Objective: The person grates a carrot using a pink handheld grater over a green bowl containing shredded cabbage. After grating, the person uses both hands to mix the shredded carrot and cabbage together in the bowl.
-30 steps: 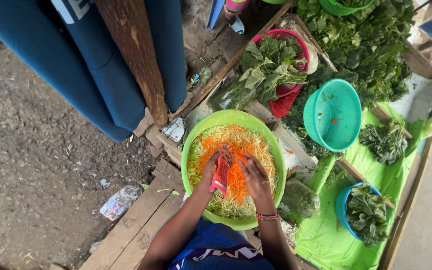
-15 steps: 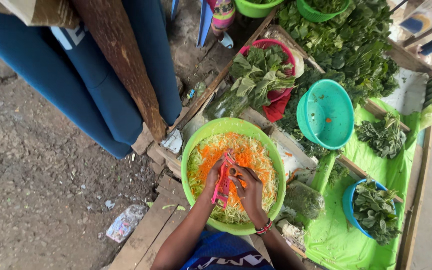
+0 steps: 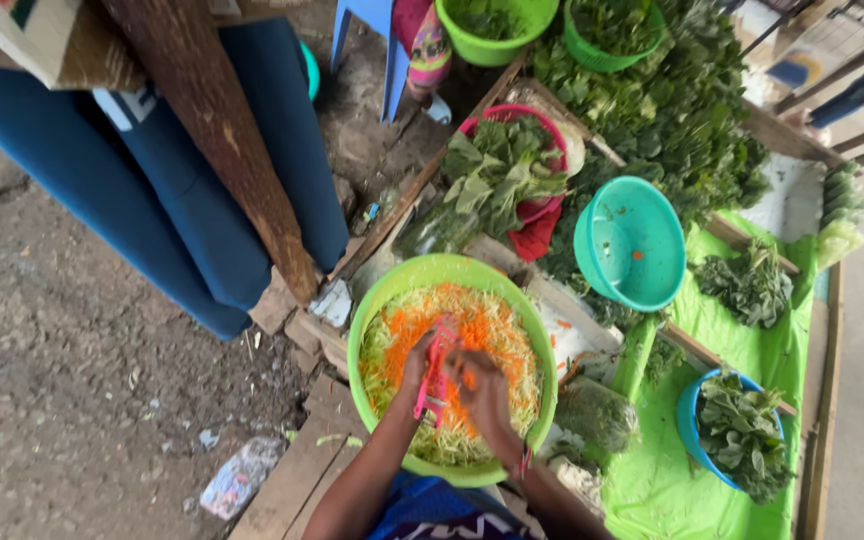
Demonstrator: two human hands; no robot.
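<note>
A light green bowl (image 3: pixel 377 300) full of shredded cabbage and carrot (image 3: pixel 497 335) sits just in front of me. My left hand (image 3: pixel 414 362) holds a pink grater (image 3: pixel 433 378) upright over the shreds. My right hand (image 3: pixel 480 385) is closed on a piece of carrot (image 3: pixel 469 379) pressed against the grater's right side. Both forearms reach in from the bottom edge of the head view.
A teal bowl (image 3: pixel 630 245) stands empty to the right. Beyond are a red bowl of leafy greens (image 3: pixel 507 170), a blue bowl of greens (image 3: pixel 737 430) on green sheeting (image 3: pixel 672 480), heaped greens at the back, a wooden post (image 3: pixel 222 140), blue boards and dirt ground at left.
My hands stay over the green bowl, the right one working the carrot along the grater. The camera has tilted, so the bowl sits lower in the frame.
</note>
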